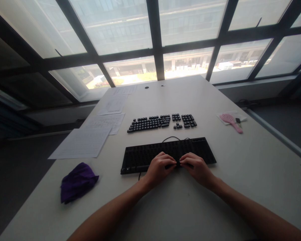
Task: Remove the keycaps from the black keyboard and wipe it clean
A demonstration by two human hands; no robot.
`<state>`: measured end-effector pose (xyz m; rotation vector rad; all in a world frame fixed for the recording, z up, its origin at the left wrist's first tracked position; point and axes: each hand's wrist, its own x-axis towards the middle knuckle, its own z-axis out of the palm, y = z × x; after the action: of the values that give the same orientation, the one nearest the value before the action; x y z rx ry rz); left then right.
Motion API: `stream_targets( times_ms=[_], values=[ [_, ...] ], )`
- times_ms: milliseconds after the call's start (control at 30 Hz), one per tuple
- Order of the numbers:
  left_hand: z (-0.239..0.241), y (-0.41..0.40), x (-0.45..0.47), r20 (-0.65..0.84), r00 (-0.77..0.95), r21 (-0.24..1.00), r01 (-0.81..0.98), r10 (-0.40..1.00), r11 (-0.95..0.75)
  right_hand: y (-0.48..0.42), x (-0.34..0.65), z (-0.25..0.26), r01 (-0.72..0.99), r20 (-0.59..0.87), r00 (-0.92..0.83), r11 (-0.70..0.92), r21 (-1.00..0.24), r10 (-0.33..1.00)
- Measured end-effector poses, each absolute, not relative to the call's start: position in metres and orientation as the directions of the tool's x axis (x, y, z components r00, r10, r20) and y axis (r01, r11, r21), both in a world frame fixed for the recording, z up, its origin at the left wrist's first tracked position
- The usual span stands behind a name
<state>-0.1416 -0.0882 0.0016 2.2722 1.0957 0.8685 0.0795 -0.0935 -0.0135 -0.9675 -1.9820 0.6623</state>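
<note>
A black keyboard base (137, 157) lies before me with most of its keycaps off; a few seem to sit at its lower left corner. Over its front edge, my left hand (160, 167) and my right hand (197, 167) meet fingertip to fingertip. Both pinch a small black keycap (178, 163), mostly hidden by the fingers. Beyond the base, loose black keycaps (149, 124) stand on the table in keyboard layout, with a number-pad block (189, 120) at their right.
Sheets of paper (81, 144) run along the table's left side. A crumpled purple cloth (79, 182) lies at front left. On the right, a pink hairbrush (230, 121) rests by a small dark object on clear plastic. The white table (180, 97) reaches toward the windows. A cable loops behind the base.
</note>
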Motion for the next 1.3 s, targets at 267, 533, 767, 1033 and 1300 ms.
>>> stream_targets(
  times_ms=[267, 533, 767, 1033, 1300],
  values=[
    [0.007, -0.093, -0.140, 0.351, 0.586, 0.400, 0.612, 0.731, -0.682, -0.095, 0.078, -0.003, 0.518, 0.436, -0.514, 0.672, -0.529, 0.739],
    [0.007, -0.098, -0.141, 0.359, 0.617, 0.324, 0.622, 0.701, -0.713, -0.097, 0.081, 0.002, 0.600, 0.405, -0.525, 0.663, -0.447, 0.749],
    [0.001, -0.100, -0.143, 0.393, 0.593, 0.330, 0.623, 0.703, -0.709, -0.096, 0.080, 0.004, 0.599, 0.409, -0.515, 0.658, -0.456, 0.753],
    [0.003, -0.102, -0.139, 0.380, 0.545, 0.398, 0.633, 0.748, -0.664, -0.099, 0.083, 0.002, 0.597, 0.394, -0.507, 0.643, -0.480, 0.766],
    [0.034, -0.038, -0.131, 0.408, 0.350, 0.470, 0.711, 0.843, -0.523, -0.046, 0.090, 0.016, 0.655, 0.466, -0.270, 0.515, -0.552, 0.843]
  ],
)
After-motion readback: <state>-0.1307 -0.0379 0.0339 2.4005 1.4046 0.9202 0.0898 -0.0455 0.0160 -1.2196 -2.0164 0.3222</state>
